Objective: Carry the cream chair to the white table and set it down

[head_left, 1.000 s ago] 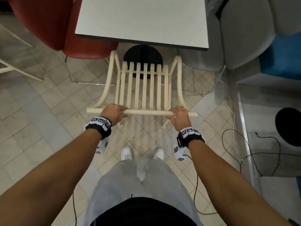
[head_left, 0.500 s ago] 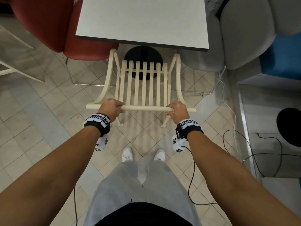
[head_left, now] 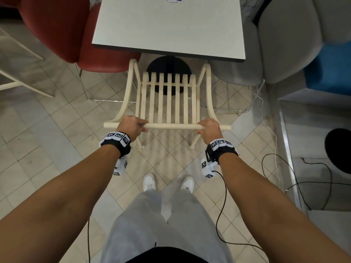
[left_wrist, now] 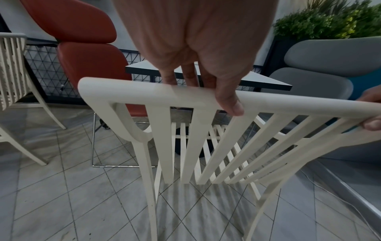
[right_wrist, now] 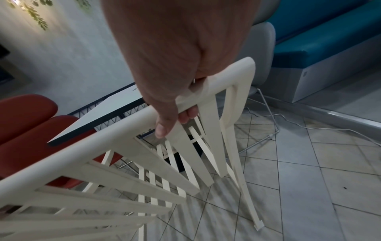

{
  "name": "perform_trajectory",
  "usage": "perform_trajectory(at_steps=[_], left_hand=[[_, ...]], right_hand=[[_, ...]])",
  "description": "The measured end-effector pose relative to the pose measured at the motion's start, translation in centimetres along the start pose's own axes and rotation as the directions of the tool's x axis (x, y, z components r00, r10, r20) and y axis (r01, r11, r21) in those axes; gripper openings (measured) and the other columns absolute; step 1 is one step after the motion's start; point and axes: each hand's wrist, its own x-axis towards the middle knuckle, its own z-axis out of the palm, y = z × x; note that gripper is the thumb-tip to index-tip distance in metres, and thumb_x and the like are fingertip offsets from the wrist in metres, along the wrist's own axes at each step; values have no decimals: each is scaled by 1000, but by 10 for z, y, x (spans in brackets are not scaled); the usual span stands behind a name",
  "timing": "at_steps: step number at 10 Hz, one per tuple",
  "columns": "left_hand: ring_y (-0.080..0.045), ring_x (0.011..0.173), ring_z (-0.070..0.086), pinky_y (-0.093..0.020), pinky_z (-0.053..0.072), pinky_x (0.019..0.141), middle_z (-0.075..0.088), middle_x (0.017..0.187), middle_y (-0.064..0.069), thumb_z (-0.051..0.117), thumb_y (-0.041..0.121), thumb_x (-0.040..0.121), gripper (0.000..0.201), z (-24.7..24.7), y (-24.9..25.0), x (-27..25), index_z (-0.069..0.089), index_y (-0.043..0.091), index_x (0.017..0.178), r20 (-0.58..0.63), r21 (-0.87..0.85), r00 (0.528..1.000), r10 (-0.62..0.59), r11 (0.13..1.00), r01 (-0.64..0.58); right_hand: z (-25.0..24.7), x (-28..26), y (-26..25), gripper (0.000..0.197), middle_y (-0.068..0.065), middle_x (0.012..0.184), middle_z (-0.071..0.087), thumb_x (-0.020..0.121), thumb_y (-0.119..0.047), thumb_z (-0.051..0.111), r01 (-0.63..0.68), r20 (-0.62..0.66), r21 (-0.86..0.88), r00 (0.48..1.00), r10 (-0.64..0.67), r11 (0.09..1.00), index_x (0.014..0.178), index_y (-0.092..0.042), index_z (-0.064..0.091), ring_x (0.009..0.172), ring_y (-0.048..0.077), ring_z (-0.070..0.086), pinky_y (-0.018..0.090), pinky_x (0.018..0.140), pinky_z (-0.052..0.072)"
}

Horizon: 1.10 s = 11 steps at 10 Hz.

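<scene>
The cream slatted chair [head_left: 168, 99] faces the white table [head_left: 169, 27], its seat front close to the table's near edge and over the black round base [head_left: 168, 68]. My left hand [head_left: 132, 127] grips the left part of the top rail, thumb under and fingers over [left_wrist: 206, 88]. My right hand [head_left: 208, 129] grips the rail near its right end [right_wrist: 175, 114]. In the right wrist view the chair [right_wrist: 144, 146] hangs with its rear right leg tip just above the tiles. The chair [left_wrist: 185, 130] in the left wrist view leans away from me.
A red chair [head_left: 62, 29] stands left of the table, a grey chair [head_left: 284, 38] right of it, a blue bench [head_left: 330, 69] beyond. Another cream chair [left_wrist: 14, 73] is far left. Cables [head_left: 284, 168] trail on the tiled floor at right, by a raised metal-edged step [head_left: 286, 149].
I have carried the chair forward, toward the table; its seat front now lies nearer the table edge. Both hands keep the same grip on the top rail.
</scene>
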Motion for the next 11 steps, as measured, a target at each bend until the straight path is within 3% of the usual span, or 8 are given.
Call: perform_trajectory(at_steps=[1,3,4,6,7,8,9,11], left_hand=[[-28,85,64,-39,55,81,73,91,-12,74,33,82,32,0,4,-2,76,22,112,-11,14,1000,6,1000,-6],[-28,79,64,-38,56,78,70,89,-12,74,31,82,28,10,6,-10,77,21,108,-81,34,996,30,999,-27],[-29,80,65,-39,56,78,70,90,-13,74,30,82,27,5,10,-3,78,19,107,-76,24,997,33,999,-32],[-24,81,63,-35,54,80,72,92,-11,75,32,81,32,0,16,13,77,21,111,-76,20,997,17,1000,-15],[-29,84,65,-40,56,83,73,93,-14,74,33,81,34,-1,20,12,76,18,112,-74,41,997,23,999,-20],[-32,87,65,-44,56,84,74,95,-16,74,34,82,34,-6,24,10,76,15,110,-52,82,997,52,995,-47],[-25,92,66,-40,57,87,74,105,-10,73,40,81,38,-10,22,9,74,22,115,-29,38,1000,-2,999,3],[-23,127,52,-40,40,111,60,134,-3,66,32,88,37,10,-9,-49,64,21,124,-298,-149,954,-35,989,-11]], right_hand=[[1,-4,1,28,9,97,67,78,-19,82,-9,-32,24,999,9,1000,105,-13,77,91,24,59,29,86,45],[4,-17,8,14,9,86,66,80,-15,80,44,-63,14,997,-43,999,94,-11,78,84,22,54,36,79,49],[1,-10,7,20,9,91,67,80,-18,80,38,-64,17,997,-37,999,99,-11,77,86,20,54,25,78,37],[-8,10,7,26,10,94,70,79,-22,82,-3,-33,-9,999,2,1000,102,-11,77,91,25,59,26,81,39],[-10,9,6,24,11,94,69,80,-22,81,-2,-29,-7,1000,2,1000,101,-11,77,91,27,59,29,83,43],[-13,5,4,24,11,95,68,82,-22,80,28,-18,-28,999,-28,999,103,-11,77,91,27,59,38,89,49],[-19,-3,0,33,12,106,65,82,-20,79,30,-21,-11,999,-31,999,112,-9,73,101,27,57,39,99,47],[-23,-70,6,27,-2,121,51,91,-15,64,5,-245,288,967,69,958,117,-17,65,116,12,46,26,107,36]])
